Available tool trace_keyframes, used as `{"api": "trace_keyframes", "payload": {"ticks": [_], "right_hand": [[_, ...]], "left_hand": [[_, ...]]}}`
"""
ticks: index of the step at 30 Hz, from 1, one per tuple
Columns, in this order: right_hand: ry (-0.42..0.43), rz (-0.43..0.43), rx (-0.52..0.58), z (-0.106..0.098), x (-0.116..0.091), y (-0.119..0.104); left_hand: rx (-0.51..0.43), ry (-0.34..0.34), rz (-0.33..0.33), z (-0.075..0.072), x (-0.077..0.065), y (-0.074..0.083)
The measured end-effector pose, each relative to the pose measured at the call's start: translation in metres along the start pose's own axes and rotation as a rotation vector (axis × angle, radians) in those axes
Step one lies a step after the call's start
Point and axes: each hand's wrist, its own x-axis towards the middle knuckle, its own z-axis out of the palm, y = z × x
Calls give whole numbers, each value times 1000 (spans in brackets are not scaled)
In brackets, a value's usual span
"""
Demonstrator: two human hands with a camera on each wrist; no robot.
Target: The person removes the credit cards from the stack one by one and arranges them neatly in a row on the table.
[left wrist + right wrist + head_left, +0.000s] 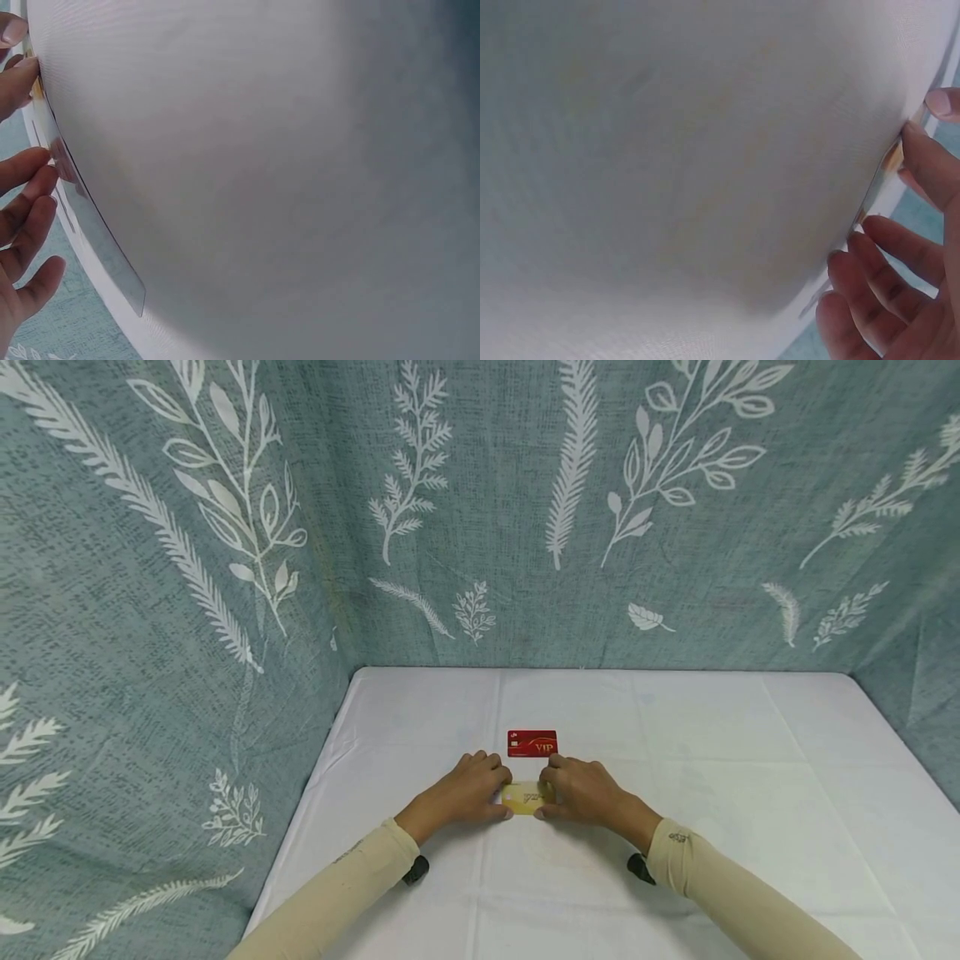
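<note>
A pale yellow card point(522, 797) with dark lettering lies flat between the two hands in the head view. At its left end, the left hand point(471, 787) pinches it between thumb and bent fingers. The right hand point(588, 789) grips the opposite end the same way, its thumb at the near corner. Just beyond them is a red card point(532, 743) marked VIP, with the right index finger close to its near right corner. In the left wrist view, the left fingers point(34, 217) show at the left edge; the right fingers point(885, 259) appear at the right in the other wrist view.
A white cloth point(712, 760) covers the table. Blue-green curtains point(510, 510) with white leaf prints hang behind it and along the left side. Small black objects point(415, 870) sit beneath the cream sleeves point(352, 877) at both wrists.
</note>
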Motion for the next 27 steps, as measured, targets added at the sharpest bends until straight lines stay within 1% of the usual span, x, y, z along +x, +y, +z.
{"api": "trace_keyframes", "payload": {"ticks": [8, 12, 17, 23, 27], "right_hand": [[1, -11, -13, 1, 0, 1], [-6, -15, -16, 0, 0, 0], [-13, -22, -16, -3, 0, 1], [4, -43, -19, -6, 1, 3], [-2, -33, -12, -9, 1, 3]], "left_hand": [[8, -24, -6, -2, 0, 1], [18, -43, -26, -3, 0, 0], [8, -53, -42, -6, -2, 1], [11, -48, -27, -9, -2, 0], [15, -48, -16, -9, -2, -1]]}}
